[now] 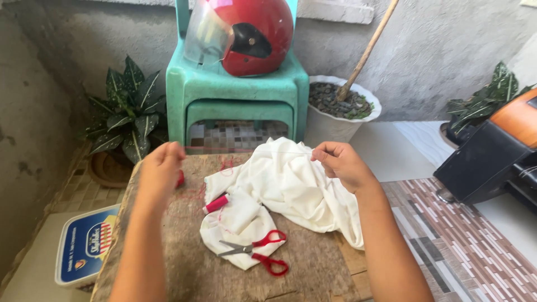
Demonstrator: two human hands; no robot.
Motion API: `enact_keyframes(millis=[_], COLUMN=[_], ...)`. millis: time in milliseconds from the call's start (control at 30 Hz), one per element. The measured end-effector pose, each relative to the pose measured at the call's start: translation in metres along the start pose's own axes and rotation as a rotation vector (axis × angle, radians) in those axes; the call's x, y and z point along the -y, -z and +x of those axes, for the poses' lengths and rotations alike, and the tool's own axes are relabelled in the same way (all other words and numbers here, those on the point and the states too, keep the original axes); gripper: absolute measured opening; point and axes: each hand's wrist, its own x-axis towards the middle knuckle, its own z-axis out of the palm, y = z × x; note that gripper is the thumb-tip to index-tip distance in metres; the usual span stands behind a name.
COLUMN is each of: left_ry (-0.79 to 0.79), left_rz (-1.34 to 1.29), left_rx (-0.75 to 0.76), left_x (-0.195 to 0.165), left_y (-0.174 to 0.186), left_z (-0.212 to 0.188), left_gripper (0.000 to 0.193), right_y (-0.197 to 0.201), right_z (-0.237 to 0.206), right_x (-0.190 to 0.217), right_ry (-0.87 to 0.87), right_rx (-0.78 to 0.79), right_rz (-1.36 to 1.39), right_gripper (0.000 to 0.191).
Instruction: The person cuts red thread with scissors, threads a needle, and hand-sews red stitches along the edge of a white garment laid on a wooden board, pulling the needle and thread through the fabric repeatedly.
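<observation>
Both hands stretch a red thread (246, 150) taut: left hand (161, 170) and right hand (341, 162) pinch its ends in their fingers. White cloth (285, 187), a thread spool (216, 204) and red-handled scissors (258, 253) lie below on the surface (313, 274).

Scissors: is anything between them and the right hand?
Only white cloth. The scissors lie open on a fold of it, below the right hand, which pinches a red thread. Nothing covers them.

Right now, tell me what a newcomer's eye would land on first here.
The red helmet on the green plastic chair at the back wall stands out most. Below it, a white cloth lies heaped on the wooden board, red-handled scissors resting on it. The left hand and right hand stretch red thread between them.
</observation>
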Motion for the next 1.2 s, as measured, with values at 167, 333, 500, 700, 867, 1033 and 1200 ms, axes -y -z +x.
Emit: enact_keyframes(millis=[167,333,500,700,867,1033,1200], left_ry=[-0.338,-0.644,-0.085,0.075,-0.021,-0.565,0.403], left_rz=[1.235,0.55,0.226,0.143,0.34,1.122,1.113], left_rx=[-0.316,0.254,0.63,0.456,0.452,-0.335,0.083], left_x=[-0.002,-0.004,-0.004,0.001,0.006,0.01,0.007], left_y=[-0.021,-0.094,-0.078,-0.05,-0.059,-0.04,-0.039], left_z=[-0.021,-0.041,-0.033,-0.021,-0.026,-0.073,-0.111], left_gripper=[0.055,0.056,0.031,0.034,0.029,0.039,0.043], right_y=[-0.035,-0.093,-0.085,-0.057,-0.07,-0.071,-0.085], right_z=[0.011,0.012,0.01,-0.005,-0.004,-0.012,-0.012], right_x=[-0.004,-0.013,-0.008,-0.009,-0.013,-0.011,-0.026], right_ry=[-0.003,0.012,-0.015,0.096,0.123,0.116,-0.011], right_rx=[-0.035,0.176,0.257,0.396,0.402,0.369,0.411], right_rz=[-0.112,-0.143,0.019,0.355,0.522,0.445,0.168], right_gripper=[0.012,0.017,0.02,0.014,0.017,0.025,0.022])
